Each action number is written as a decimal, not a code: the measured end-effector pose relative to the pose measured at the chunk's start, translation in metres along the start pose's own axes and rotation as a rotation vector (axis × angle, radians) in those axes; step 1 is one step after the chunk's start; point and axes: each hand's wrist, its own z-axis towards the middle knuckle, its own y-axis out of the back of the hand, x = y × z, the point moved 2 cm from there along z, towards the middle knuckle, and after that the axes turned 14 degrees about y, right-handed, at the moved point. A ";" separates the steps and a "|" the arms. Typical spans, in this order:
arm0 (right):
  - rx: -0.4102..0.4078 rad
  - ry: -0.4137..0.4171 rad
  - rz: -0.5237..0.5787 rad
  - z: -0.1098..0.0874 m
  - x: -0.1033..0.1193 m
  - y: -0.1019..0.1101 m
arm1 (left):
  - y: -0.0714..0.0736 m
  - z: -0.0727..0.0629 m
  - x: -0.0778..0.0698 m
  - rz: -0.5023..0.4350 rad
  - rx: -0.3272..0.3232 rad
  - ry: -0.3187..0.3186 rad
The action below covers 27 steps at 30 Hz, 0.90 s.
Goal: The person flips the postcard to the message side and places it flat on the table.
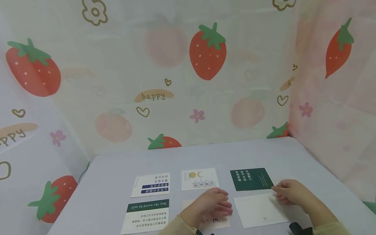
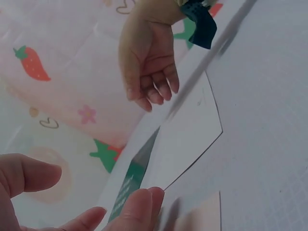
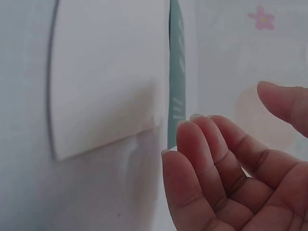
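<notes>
Above a pale pink card (image 1: 224, 222) hovers my left hand (image 1: 210, 206), its fingers loosely bent and holding nothing; the hand covers much of that card. My right hand (image 1: 293, 193) is beside the upper right corner of a mostly blank white card (image 1: 258, 211), near the lower right corner of a dark green card (image 1: 249, 183) with white writing. In the right wrist view the thumb stands apart from the relaxed fingers (image 3: 195, 159), with nothing between them. Whether its fingertips touch a card, I cannot tell.
Further left lie a white card with blue bands (image 1: 152, 185), a card with a moon drawing (image 1: 199, 179) and a green-topped card (image 1: 147, 217). The cards form two rows on the white table (image 1: 111, 173). Strawberry-printed sheets (image 1: 176, 65) enclose the back and sides.
</notes>
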 end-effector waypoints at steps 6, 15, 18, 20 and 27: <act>-0.003 -0.034 -0.018 -0.002 -0.011 0.004 | -0.007 0.001 0.002 -0.045 -0.043 0.028; -0.010 -0.057 -0.004 -0.005 -0.020 0.010 | -0.012 0.003 0.005 -0.107 0.006 0.038; -0.020 -0.048 0.024 -0.005 -0.018 0.009 | -0.013 0.003 0.006 -0.122 0.004 0.041; -0.027 -0.050 0.041 -0.006 -0.017 0.008 | -0.015 0.003 0.006 -0.128 0.005 0.034; -0.038 -0.055 0.076 -0.006 -0.016 0.003 | -0.021 0.006 0.008 -0.162 0.003 0.014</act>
